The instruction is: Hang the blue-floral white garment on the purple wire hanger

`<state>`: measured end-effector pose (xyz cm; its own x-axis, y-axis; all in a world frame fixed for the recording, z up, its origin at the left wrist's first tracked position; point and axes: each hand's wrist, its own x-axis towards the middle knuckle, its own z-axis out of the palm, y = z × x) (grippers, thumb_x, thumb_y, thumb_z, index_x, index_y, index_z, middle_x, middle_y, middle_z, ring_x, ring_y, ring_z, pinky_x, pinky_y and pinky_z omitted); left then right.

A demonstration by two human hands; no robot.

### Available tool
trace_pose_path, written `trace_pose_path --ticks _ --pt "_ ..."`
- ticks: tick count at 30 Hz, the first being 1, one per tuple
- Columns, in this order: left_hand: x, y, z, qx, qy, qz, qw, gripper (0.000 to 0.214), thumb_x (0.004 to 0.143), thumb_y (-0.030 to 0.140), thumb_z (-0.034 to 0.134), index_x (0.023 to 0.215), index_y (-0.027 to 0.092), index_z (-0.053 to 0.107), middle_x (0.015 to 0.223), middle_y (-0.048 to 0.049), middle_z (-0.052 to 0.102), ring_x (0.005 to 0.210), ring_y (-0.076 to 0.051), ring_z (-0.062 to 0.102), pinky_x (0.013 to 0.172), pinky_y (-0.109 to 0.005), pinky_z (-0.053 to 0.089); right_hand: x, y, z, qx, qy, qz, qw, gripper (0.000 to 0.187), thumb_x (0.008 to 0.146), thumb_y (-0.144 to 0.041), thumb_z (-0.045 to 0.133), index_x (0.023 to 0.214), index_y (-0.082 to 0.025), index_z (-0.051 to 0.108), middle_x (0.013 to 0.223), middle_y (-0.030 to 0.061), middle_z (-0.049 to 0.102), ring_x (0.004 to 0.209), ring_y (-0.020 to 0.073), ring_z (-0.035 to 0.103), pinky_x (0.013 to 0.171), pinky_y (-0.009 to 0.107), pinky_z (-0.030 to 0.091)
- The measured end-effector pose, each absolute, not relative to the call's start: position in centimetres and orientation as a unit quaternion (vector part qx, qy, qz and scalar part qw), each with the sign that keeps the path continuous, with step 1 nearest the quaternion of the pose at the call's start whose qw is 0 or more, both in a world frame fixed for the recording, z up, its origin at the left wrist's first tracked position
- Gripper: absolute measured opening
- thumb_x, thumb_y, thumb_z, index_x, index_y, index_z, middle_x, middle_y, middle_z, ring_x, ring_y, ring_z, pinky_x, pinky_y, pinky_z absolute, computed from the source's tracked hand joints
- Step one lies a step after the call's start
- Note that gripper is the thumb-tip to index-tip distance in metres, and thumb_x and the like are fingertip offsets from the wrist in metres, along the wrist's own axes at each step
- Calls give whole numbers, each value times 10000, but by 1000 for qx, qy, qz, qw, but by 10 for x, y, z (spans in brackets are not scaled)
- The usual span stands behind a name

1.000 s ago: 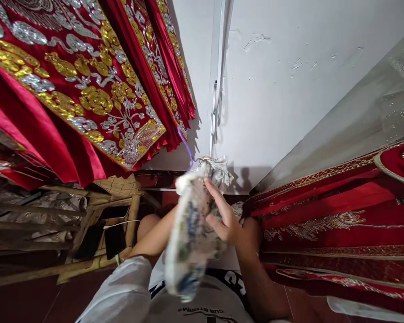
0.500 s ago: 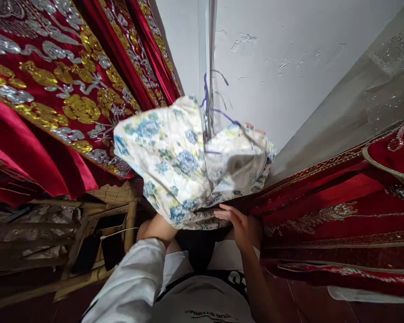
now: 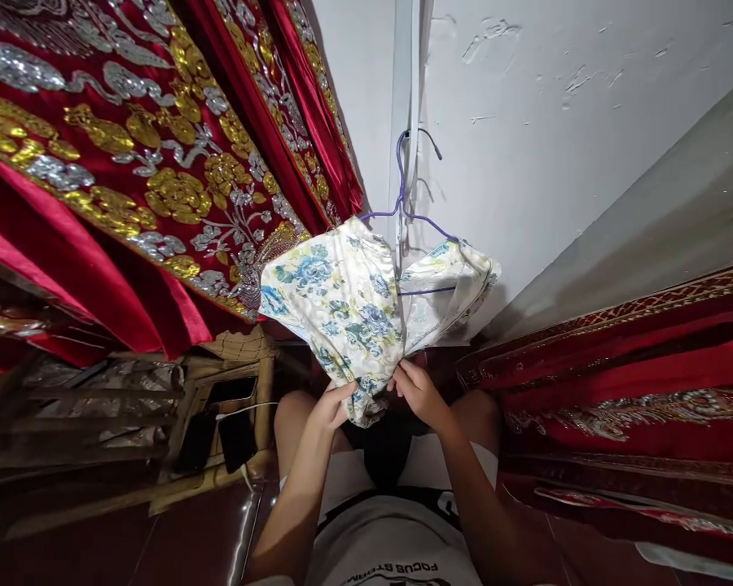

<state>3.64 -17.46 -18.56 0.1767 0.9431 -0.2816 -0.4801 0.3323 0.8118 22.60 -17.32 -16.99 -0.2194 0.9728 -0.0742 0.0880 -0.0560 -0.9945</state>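
A white garment with blue flowers [image 3: 348,309] hangs on a purple wire hanger [image 3: 403,203], whose hook is caught on a fitting on the white wall. My left hand [image 3: 331,404] is closed on the garment's lower hem. My right hand [image 3: 420,392] pinches the same hem just to the right of it. Both hands are held together in front of my knees.
Red garments with gold and silver embroidery [image 3: 128,163] hang close on the left. More red embroidered cloth [image 3: 623,391] lies on the right under a clear cover. A bamboo stool [image 3: 220,423] with a dark phone and a white cable stands lower left.
The floral garment went from bunched in my hands up onto the wall hook. My left hand came down from the hanger to the hem, beside my right hand.
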Motion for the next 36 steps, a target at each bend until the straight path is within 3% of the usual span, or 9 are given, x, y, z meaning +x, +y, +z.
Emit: trace_pose_path --ticks 4,9,13,17,19,21,24,28,36 --pt "24 -177 -180 258 411 485 728 741 574 397 894 1262 239 670 1087 -105 771 1103 -364 700 928 -466 571 203 -175 -176 -477 -504 572 438 336 913 -567 551 854 -237 574 595 -39 480 546 140 434 547 281 379" --pt "24 -166 -186 246 436 522 690 624 634 409 856 1211 269 664 1191 -92 727 1182 -337 658 971 -426 547 212 -174 -175 -505 -453 574 460 288 842 -448 565 671 -216 554 626 -2 551 525 124 421 515 277 336" --pt "34 -159 -200 307 483 648 502 639 658 335 849 1233 285 574 1334 -81 610 1282 -277 570 1027 -353 480 240 -171 -171 -570 -428 535 455 253 778 -376 556 586 -212 549 565 -11 495 514 126 385 517 281 313" --pt "60 -169 -207 533 500 566 382 506 739 280 797 1202 257 593 1352 -109 562 1300 -282 521 1047 -377 437 249 -173 -168 -549 -479 560 395 250 803 -322 522 588 -208 576 532 -15 505 517 135 412 542 281 333" --pt "78 -174 -206 601 489 497 390 350 800 250 712 1141 236 636 1237 -103 629 1211 -276 568 1012 -382 448 244 -174 -165 -519 -512 582 361 232 803 -275 498 613 -202 611 509 -16 517 519 141 442 548 278 343" --pt "95 -176 -204 622 477 451 427 157 847 225 602 990 214 664 964 -62 678 957 -236 635 869 -348 489 239 -172 -160 -490 -534 593 352 225 800 -249 484 630 -201 623 506 -17 524 516 141 454 549 274 347" --pt "110 -172 -202 616 473 425 466 137 870 236 530 794 202 639 718 -15 620 708 -191 586 714 -312 477 240 -162 -150 -495 -546 565 370 219 792 -243 478 639 -201 629 511 -18 531 510 139 460 538 271 339" --pt "108 -162 -205 582 466 449 492 155 893 303 566 840 192 659 848 -44 692 850 -211 643 831 -322 493 256 -133 -155 -554 -522 509 402 213 795 -270 483 663 -199 634 496 -21 536 497 144 467 535 278 347" --pt "83 -164 -221 528 488 441 537 178 891 342 592 887 179 664 861 -53 706 845 -202 651 826 -309 489 248 -52 -222 -636 -485 457 390 240 812 -405 585 904 -185 617 652 5 636 608 176 549 599 287 402"
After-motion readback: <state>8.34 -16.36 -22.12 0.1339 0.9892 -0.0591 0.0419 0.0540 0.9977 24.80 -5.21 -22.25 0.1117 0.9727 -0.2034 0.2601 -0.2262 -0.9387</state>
